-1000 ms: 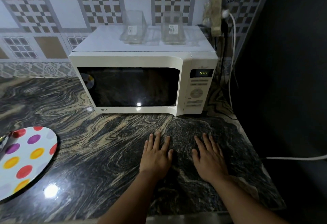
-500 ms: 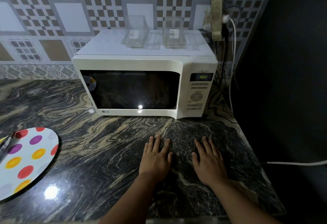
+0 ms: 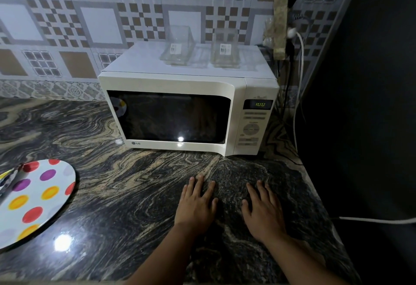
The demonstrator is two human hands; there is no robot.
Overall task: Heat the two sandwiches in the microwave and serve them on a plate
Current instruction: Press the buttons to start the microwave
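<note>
A white microwave point(image 3: 238, 86) stands at the back of the dark marble counter point(image 3: 126, 190) with its door shut and its window dark. Its green display point(image 3: 260, 104) is lit. No sandwich is visible; the inside of the oven cannot be seen. A white plate with coloured dots point(image 3: 33, 197) lies at the left edge. My left hand point(image 3: 197, 206) and my right hand point(image 3: 264, 212) rest flat on the counter in front of the microwave, fingers spread, holding nothing.
Two clear plastic containers point(image 3: 180, 46) point(image 3: 225, 48) sit on top of the microwave. A wall socket block with a white plug and cable point(image 3: 292, 33) hangs at the right. A dark wall borders the counter on the right; a white cable point(image 3: 371, 220) runs there.
My hands stay flat on the counter. The view has tilted up slightly, so the microwave sits lower in the frame.
</note>
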